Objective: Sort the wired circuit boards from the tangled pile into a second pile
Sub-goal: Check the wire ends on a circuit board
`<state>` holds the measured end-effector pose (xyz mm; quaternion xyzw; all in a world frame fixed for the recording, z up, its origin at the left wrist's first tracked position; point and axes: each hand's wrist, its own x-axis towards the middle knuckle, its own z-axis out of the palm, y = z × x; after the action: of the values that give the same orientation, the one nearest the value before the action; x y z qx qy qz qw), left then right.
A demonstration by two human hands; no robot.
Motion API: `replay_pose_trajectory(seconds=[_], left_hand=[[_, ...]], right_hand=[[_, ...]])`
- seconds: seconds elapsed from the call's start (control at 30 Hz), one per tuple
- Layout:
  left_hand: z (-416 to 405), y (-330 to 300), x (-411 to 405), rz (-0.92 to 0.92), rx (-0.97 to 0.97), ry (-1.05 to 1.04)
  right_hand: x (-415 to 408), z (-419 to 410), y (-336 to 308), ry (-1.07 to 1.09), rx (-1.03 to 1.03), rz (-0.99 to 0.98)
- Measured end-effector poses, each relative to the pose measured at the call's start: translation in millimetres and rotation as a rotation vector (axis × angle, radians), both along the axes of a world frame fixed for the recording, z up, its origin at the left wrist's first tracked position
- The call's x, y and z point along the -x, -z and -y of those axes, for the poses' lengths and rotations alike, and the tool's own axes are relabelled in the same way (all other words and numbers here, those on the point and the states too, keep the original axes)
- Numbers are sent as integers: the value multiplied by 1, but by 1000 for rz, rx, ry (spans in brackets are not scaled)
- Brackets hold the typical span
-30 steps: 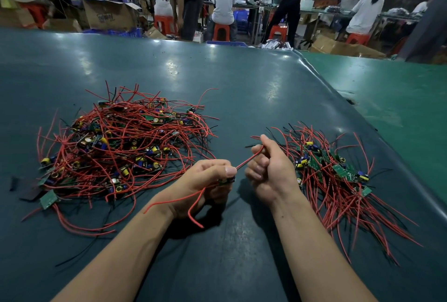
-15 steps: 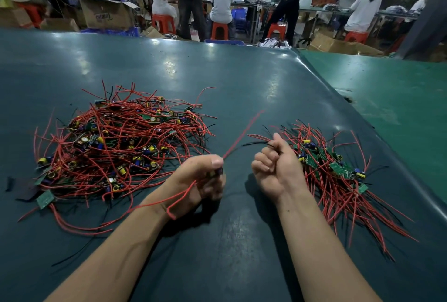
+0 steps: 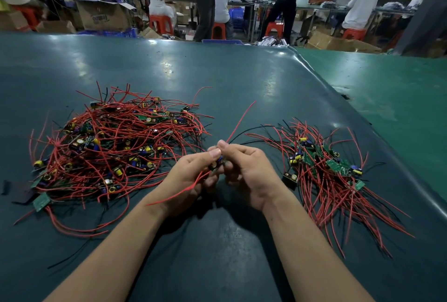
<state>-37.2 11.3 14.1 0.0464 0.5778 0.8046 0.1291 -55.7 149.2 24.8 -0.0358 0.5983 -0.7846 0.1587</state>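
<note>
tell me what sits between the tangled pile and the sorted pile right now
In the head view, both hands, left hand and right hand, holding one wired circuit board over the dark green mat.

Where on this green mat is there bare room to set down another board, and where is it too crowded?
Free: the far mat beyond both piles, and the near strip between the forearms. Crowded: the tangled pile on the left, the sorted pile on the right, and the gap between them, where the left hand and right hand hold a wired board.

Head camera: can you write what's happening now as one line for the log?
left hand: holds wired board | right hand: pinches its wires | tangled pile: left | second pile: right
</note>
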Motion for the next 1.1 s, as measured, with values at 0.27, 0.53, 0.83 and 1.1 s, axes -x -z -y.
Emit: replay_pose_trajectory(seconds=[0.27,0.53,0.83,1.1], left_hand=[[0,-1,-2,-103,-29,104],[2,-6,-6,-129,18,161],[6,-6,-9,-120,12,216],[6,0,-7,-10,-226,204]], right_hand=[[11,-12,-3,244,205,55],[13,-5,-1,397,358,204],[16,-12,0,417,484,360],[16,-12,0,390,507,316]])
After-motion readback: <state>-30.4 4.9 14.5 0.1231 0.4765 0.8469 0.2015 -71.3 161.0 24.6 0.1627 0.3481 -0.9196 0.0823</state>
